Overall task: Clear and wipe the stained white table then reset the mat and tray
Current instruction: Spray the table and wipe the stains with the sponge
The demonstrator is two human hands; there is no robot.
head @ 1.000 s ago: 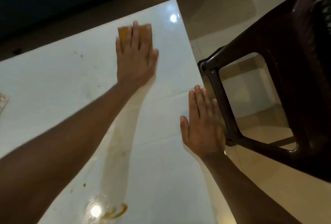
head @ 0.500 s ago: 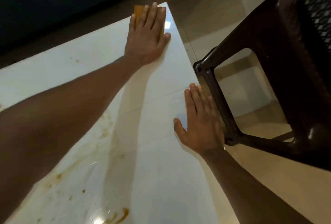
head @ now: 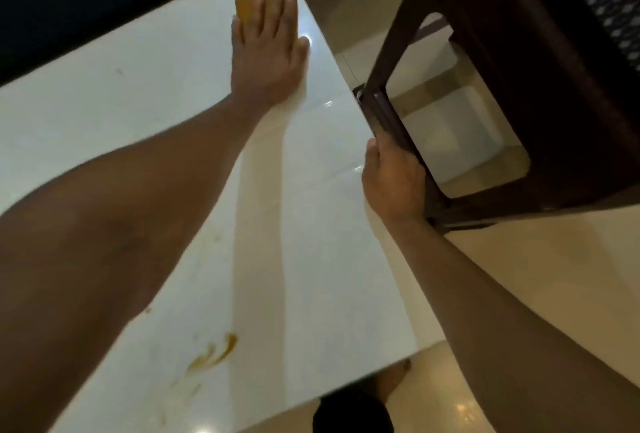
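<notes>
The white table (head: 138, 110) fills the left and middle of the head view. My left hand (head: 268, 55) lies flat, fingers straight, pressing an orange sponge (head: 246, 10) onto the table's far right corner. My right hand (head: 391, 183) is at the table's right edge. Its thumb rests on top and its fingers curl down over the edge, out of sight. An orange-brown stain (head: 216, 351) marks the near part of the table, with fainter smears around it. No mat or tray is in view.
A dark brown plastic chair (head: 519, 51) stands right against the table's right side, its lower bar beside my right hand. Beige floor tiles (head: 519, 276) lie to the right. My bare foot (head: 394, 380) shows below the table's near edge.
My left hand kept the sponge near the far right corner. My right hand went from lying flat on the table to curling its fingers over the right edge. The view shifted toward the near edge.
</notes>
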